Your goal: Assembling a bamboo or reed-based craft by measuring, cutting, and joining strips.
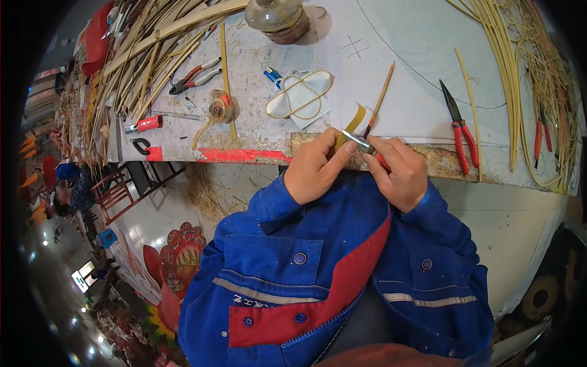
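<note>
Nearest the camera: a blue work jacket (263, 260) with red trim, worn by the operator below the front edge of the tabletop (257, 125). Near the midpoint of that edge, a curled yellow strip (358, 114), apparently bamboo, rises from the left hand (315, 165), which pinches it between thumb and fingers. The right hand (400, 171) grips a red-handled, metal-bladed tool (358, 141) close beside the strip. Exact blade contact is not discernible. Assessment: sound practice calls for light, even pressure, a steady blade angle and the left thumb clear of the cutting edge. Recommendation: shift the pencil (381, 98), lying just beyond the tool, toward the tabletop's far edge for working room.
</note>
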`<state>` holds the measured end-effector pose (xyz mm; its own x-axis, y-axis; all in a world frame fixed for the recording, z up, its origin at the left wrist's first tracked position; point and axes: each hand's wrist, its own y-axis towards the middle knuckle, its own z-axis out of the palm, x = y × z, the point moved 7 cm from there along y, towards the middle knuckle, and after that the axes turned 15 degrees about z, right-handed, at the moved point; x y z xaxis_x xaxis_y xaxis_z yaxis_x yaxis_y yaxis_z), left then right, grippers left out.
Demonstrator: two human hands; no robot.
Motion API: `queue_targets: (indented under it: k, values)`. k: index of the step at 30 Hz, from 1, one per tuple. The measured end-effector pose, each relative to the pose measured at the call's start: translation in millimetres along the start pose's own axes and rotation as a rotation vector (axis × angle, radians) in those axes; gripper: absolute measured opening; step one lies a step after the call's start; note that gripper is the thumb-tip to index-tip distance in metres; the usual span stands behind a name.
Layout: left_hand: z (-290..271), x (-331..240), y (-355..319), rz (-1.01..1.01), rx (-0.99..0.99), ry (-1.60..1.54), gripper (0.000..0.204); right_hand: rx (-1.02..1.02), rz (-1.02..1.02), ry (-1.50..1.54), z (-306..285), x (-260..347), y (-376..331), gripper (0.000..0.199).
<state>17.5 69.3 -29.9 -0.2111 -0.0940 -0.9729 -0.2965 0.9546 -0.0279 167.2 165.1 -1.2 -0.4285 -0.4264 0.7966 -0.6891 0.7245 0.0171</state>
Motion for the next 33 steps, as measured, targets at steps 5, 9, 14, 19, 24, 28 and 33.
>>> queue_targets:
  k: [5,9,14,19,24,28,33]
  values:
    - [0.9,4.8,-2.3,-0.017,0.050,0.082,0.028,0.023,-0.005,0.007,1.5,-2.3,2.0,0.033]
    - [1.3,6.7,-2.0,-0.021,0.046,0.091,0.030,0.034,-0.010,0.006,2.6,-3.4,0.6,0.034]
    - [1.6,11.2,-2.7,-0.017,0.030,0.132,0.036,0.018,-0.003,-0.020,2.1,-2.2,-0.8,0.033]
    - [2.1,9.4,-2.0,-0.028,0.007,0.110,0.038,-0.009,-0.018,-0.031,0.1,-1.8,-2.0,0.033]
    - [2.2,10.2,-1.0,-0.022,-0.013,0.154,0.041,-0.024,-0.013,-0.047,-1.6,-1.6,-2.4,0.032]
    - [-0.7,7.8,2.5,-0.044,-0.015,0.206,0.045,-0.083,0.001,-0.029,-3.8,-1.7,-2.0,0.032]
    - [-4.4,3.6,4.3,-0.030,0.018,0.285,0.047,-0.324,0.115,-0.004,-29.3,-14.2,7.2,0.030]
